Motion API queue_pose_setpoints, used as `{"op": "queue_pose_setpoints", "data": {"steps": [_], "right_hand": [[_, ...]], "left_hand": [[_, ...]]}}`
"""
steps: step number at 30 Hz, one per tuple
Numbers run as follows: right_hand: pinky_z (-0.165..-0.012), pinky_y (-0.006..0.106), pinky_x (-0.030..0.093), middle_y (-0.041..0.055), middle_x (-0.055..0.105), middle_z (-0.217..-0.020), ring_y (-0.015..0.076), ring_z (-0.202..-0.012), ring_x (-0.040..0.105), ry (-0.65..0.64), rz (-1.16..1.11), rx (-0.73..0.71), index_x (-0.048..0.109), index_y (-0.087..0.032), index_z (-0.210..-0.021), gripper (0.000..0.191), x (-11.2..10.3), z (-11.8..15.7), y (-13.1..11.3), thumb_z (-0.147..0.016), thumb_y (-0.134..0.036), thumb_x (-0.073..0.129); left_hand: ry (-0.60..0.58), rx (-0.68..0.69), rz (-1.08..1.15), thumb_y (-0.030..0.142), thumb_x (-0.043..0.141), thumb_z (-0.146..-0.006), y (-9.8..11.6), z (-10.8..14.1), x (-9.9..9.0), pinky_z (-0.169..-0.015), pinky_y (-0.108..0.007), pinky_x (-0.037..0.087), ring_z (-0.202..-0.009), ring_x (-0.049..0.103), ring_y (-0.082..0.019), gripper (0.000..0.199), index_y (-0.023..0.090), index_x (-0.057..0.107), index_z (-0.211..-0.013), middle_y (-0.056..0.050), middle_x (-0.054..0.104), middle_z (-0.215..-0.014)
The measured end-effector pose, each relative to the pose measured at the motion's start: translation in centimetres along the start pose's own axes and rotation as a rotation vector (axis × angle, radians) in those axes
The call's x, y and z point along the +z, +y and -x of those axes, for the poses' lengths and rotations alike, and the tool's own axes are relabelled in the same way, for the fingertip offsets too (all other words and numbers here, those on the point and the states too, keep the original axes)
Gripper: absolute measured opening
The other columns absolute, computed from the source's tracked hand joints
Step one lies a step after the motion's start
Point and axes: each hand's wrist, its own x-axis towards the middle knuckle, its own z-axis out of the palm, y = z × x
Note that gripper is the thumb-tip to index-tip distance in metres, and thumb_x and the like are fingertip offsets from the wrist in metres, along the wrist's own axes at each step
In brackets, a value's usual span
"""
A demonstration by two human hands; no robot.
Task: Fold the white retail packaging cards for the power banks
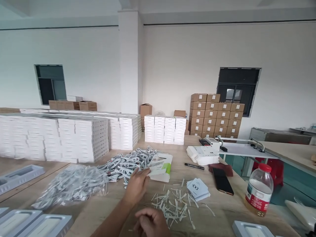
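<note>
The single view comes from the wearer's head, above and behind both hands, and faces forward with a downward tilt—shallow enough that the far wall and a strip of ceiling fill the top. The right hand is nearest, low at the bottom edge just right of centre; the left hand sits a little farther out, its forearm rising from the bottom edge. The table spreads to either side of the hands and runs away beyond them—wide coverage, with a window far out to the hands' left and another to their right.
</note>
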Motion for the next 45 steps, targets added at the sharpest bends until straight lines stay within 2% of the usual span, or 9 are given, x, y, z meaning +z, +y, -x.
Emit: {"op": "queue_pose_setpoints", "data": {"steps": [3, 6, 12, 16, 21, 27, 35, 41, 45], "right_hand": [[-0.036, 0.019, 0.03, 0.0058, 0.071, -0.065, 0.0155, -0.046, 0.061, 0.086, -0.297, 0.234, 0.064, -0.016, -0.099, 0.062, -0.8, -1.6, -3.2, -0.065, -0.068, 0.067], [-0.039, 0.02, 0.035, 0.0085, 0.074, -0.078, 0.019, -0.059, 0.068, 0.153, -0.529, 0.348, 0.059, -0.017, -0.113, 0.076, -2.7, -2.7, -6.2, -0.072, -0.08, 0.05], [-0.068, 0.033, 0.053, 0.0092, 0.076, -0.09, 0.0245, -0.083, 0.071, 0.203, -0.544, 0.196, 0.066, -0.014, -0.102, 0.046, -8.4, -3.9, -8.8, -0.071, -0.046, 0.075], [-0.079, 0.037, 0.053, 0.011, 0.077, -0.088, 0.0269, -0.085, 0.071, 0.078, -0.404, 0.168, 0.069, -0.011, -0.097, 0.042, -10.1, -3.1, -10.4, -0.067, -0.037, 0.082], [-0.077, 0.037, 0.051, 0.0111, 0.077, -0.09, 0.0258, -0.08, 0.071, -0.191, -0.125, 0.18, 0.07, -0.012, -0.104, 0.046, -9.2, -1.6, -11.1, -0.069, -0.038, 0.083], [-0.062, 0.029, 0.048, 0.0066, 0.075, -0.089, 0.0188, -0.068, 0.066, -0.017, -0.008, 0.057, 0.067, -0.017, -0.111, 0.049, -10.2, -2.2, -11.9, -0.079, -0.054, 0.071], [-0.053, 0.022, 0.035, -0.001, 0.064, -0.065, 0.0104, -0.056, 0.051, -0.158, 0.219, -0.002, 0.067, -0.015, -0.079, 0.035, -12.1, -2.1, -13.7, -0.068, -0.045, 0.081], [-0.062, 0.025, 0.042, 0.0028, 0.07, -0.084, 0.0158, -0.071, 0.057, -0.265, 0.512, 0.005, 0.072, -0.016, -0.099, 0.039, -11.1, -1.3, -14.2, -0.073, -0.044, 0.075], [-0.059, 0.024, 0.038, 0.0008, 0.066, -0.075, 0.0155, -0.069, 0.053, -0.277, 0.739, -0.128, 0.073, -0.017, -0.084, 0.026, -10.5, -0.8, -14.5, -0.084, -0.04, 0.061]], "left_hand": [[0.009, -0.035, 0.04, 0.014, 0.035, -0.09, -0.6, 1.3, 0.7, -0.107, -0.043, 0.047, -0.122, 0.06, -0.022, 0.045, 0.017, 0.063, -0.125, -0.012, 0.065, -0.131], [0.011, 0.009, 0.167, 0.014, 0.035, -0.09, -0.8, 2.5, 0.5, -0.109, -0.041, 0.046, -0.128, 0.055, -0.022, 0.045, 0.019, 0.064, -0.125, -0.011, 0.059, -0.138], [-0.059, 0.168, 0.564, 0.019, 0.043, -0.091, 1.0, 3.4, -2.0, -0.119, -0.046, 0.03, -0.143, 0.036, -0.023, 0.044, 0.032, 0.062, -0.129, -0.002, 0.051, -0.148], [0.045, -0.248, 1.08, 0.039, 0.052, -0.09, 2.0, 2.8, -3.2, -0.117, -0.046, 0.031, -0.145, 0.032, -0.027, 0.057, 0.03, 0.043, -0.145, -0.003, 0.035, -0.158], [-0.191, -0.672, 1.607, 0.053, 0.071, -0.075, 2.6, 2.4, -3.6, -0.082, -0.04, 0.055, -0.101, 0.069, -0.032, 0.067, 0.013, 0.061, -0.127, -0.016, 0.073, -0.112], [-0.325, -0.614, 1.632, 0.04, 0.086, -0.063, 3.5, 3.0, -3.7, -0.067, -0.031, 0.053, -0.071, 0.07, -0.024, 0.038, 0.01, 0.076, -0.086, -0.011, 0.077, -0.077], [-0.463, -0.455, 1.484, 0.032, 0.076, -0.071, 3.8, 3.1, -3.9, -0.066, -0.027, 0.047, -0.071, 0.065, -0.02, 0.022, 0.014, 0.077, -0.083, -0.006, 0.076, -0.082], [-0.586, -0.481, 1.327, 0.012, 0.062, -0.057, 4.2, 3.3, -4.2, -0.06, -0.023, 0.041, -0.067, 0.059, -0.017, 0.028, 0.015, 0.074, -0.082, 0.001, 0.071, -0.076], [-0.619, -0.451, 1.312, 0.012, 0.06, -0.057, 4.3, 3.3, -4.3, -0.06, -0.022, 0.041, -0.067, 0.059, -0.016, 0.028, 0.016, 0.073, -0.082, 0.002, 0.071, -0.076]]}}
